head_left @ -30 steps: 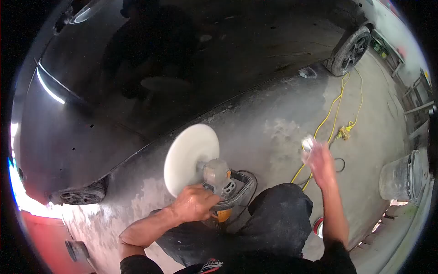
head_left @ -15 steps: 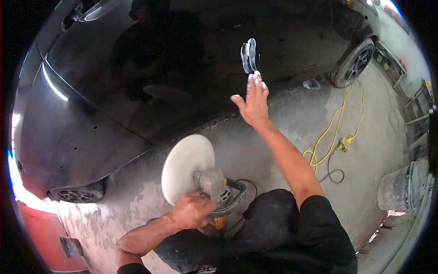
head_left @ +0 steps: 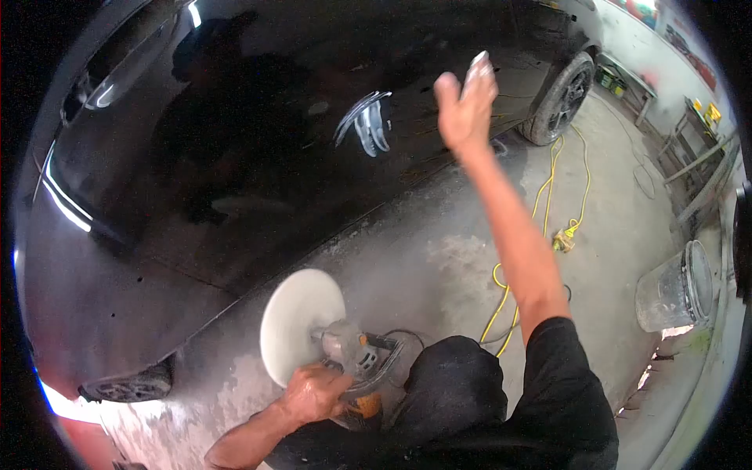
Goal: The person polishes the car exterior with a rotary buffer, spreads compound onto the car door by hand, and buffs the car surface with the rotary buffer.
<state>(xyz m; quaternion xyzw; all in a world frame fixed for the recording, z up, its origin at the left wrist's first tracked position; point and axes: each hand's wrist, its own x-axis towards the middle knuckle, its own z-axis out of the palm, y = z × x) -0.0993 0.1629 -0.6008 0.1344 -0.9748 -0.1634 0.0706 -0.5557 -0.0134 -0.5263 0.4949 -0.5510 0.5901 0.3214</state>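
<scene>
My left hand (head_left: 316, 392) grips a polishing machine (head_left: 350, 346) low in front of me, with its round white pad (head_left: 301, 325) facing the car. White compound (head_left: 370, 125) is smeared in curved streaks on the black car's side panel (head_left: 290, 157). Up and to the right of the streaks, my right hand (head_left: 468, 106) is raised before the panel, its fingers extended and thumb apart. White paste coats its fingertips, and nothing is held in it. Whether it touches the car cannot be told.
Yellow cord (head_left: 540, 196) with a plug connection (head_left: 563, 239) lies on the concrete floor near the rear wheel (head_left: 560, 102). A grey bucket (head_left: 666, 290) stands at the right, below a wooden stand (head_left: 697, 149). The front wheel (head_left: 129, 385) is at lower left.
My right hand has moved right and up, off the white smear. The smear now has an added curved streak. My left hand still holds the machine. The view has shifted.
</scene>
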